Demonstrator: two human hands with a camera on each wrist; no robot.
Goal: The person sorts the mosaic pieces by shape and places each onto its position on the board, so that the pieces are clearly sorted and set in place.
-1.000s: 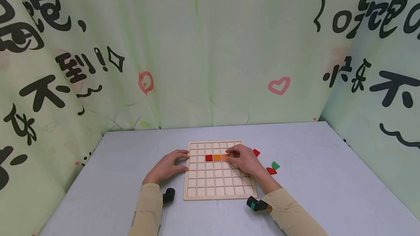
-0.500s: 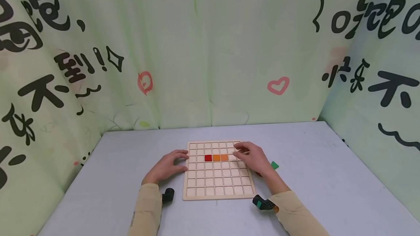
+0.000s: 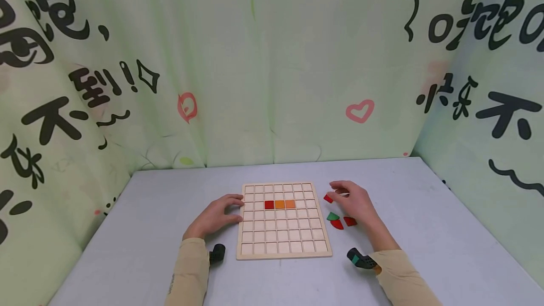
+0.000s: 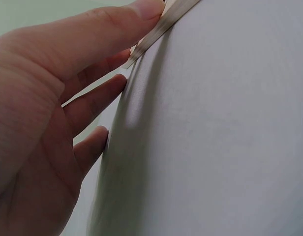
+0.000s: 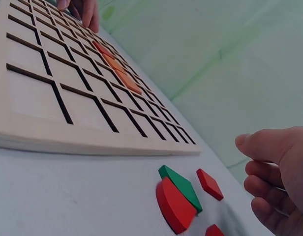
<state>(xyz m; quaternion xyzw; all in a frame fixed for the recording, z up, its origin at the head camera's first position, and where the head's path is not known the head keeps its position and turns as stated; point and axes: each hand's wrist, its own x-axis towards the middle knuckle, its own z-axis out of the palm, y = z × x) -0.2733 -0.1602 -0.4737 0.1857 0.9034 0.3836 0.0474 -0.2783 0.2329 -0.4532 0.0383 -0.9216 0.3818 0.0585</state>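
In the head view a wooden grid board (image 3: 284, 256) lies on the table. A red square tile (image 3: 269, 205) and two orange tiles (image 3: 284, 204) sit side by side in one of its rows. My left hand (image 3: 217, 214) touches the board's left edge with thumb and fingertips; the left wrist view shows its fingers (image 4: 100, 101) spread along that edge. Off the board's right side, my right hand (image 3: 352, 200) hovers by a loose red piece (image 3: 328, 198). The right wrist view shows its fingers (image 5: 267, 184) loosely bent, apart from that piece, with nothing visible in them.
Nearer than the right hand lie a green piece (image 3: 333, 216), a red curved-edged piece (image 3: 337, 225) against it, and another red piece (image 3: 350, 221). The white table (image 3: 127, 249) is bounded by a printed curtain (image 3: 272, 70) at the back and sides.
My right hand has moved right, from over the orange tiles to beside the board, uncovering the board's right columns and the loose pieces. My left hand stays at the board's edge.
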